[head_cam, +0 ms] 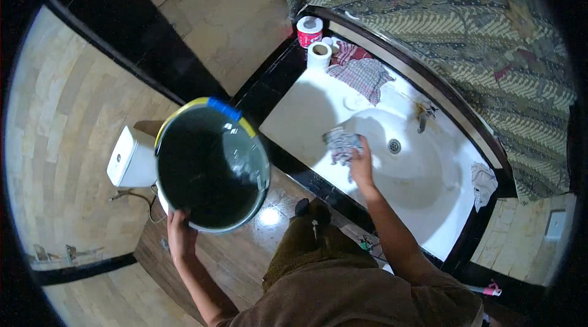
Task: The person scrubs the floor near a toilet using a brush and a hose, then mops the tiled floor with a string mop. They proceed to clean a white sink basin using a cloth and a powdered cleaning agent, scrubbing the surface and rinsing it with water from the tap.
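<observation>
My left hand (180,235) grips the near rim of a large round bucket (265,161), which has a yellow and blue handle lying along its far rim. The bucket's inside is dark, with bright reflections on what looks like water. In my right hand (361,164) is a crumpled checked cloth (342,143), held over the near left part of a white washbasin (432,198). A metal tap (421,122) and a round drain (394,146) are at the basin's far side and middle.
Two paper rolls (319,53) stand at the basin's far left corner beside a checked cloth (363,76) and a red cloth (350,52). A pale cloth (483,184) hangs over the right edge. A toilet cistern (131,157) stands left of the bucket. A patterned curtain (450,37) hangs behind.
</observation>
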